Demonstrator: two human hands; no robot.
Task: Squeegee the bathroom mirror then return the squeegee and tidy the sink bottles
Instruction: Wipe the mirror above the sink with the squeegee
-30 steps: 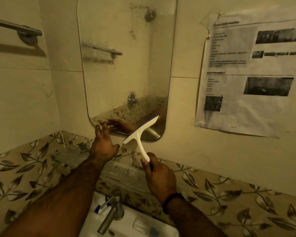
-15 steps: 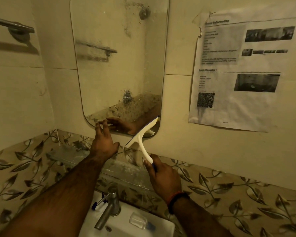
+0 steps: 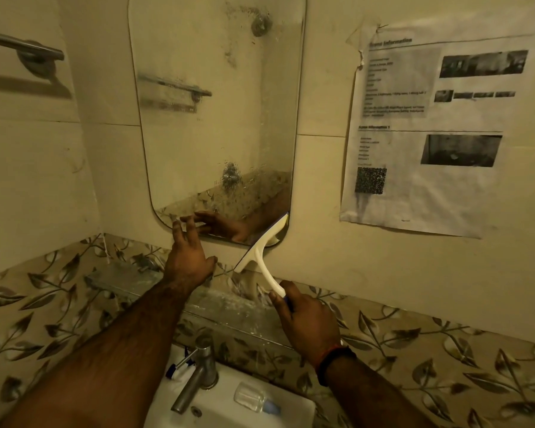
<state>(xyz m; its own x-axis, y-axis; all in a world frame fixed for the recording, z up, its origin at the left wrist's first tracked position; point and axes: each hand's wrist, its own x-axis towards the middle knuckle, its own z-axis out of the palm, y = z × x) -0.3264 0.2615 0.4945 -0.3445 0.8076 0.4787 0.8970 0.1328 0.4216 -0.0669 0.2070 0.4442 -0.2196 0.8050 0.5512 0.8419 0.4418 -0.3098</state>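
Observation:
A tall mirror with rounded corners hangs on the tiled wall, streaked and spotted with water. My right hand grips the handle of a white squeegee, whose blade lies tilted across the mirror's lower right corner and over its bottom edge. My left hand rests with fingers spread against the wall at the mirror's lower left edge, holding nothing. On the white sink lies a small clear bottle with a blue cap, and a white and blue spray bottle shows behind the tap.
A metal tap stands over the sink. A glass shelf runs below the mirror along the leaf-patterned tiles. A towel bar is fixed at the upper left, and a printed paper sheet hangs at the right.
The squeegee has slid down and right to the mirror's bottom corner. My left hand has stayed at the mirror's lower edge. My view has shifted slightly.

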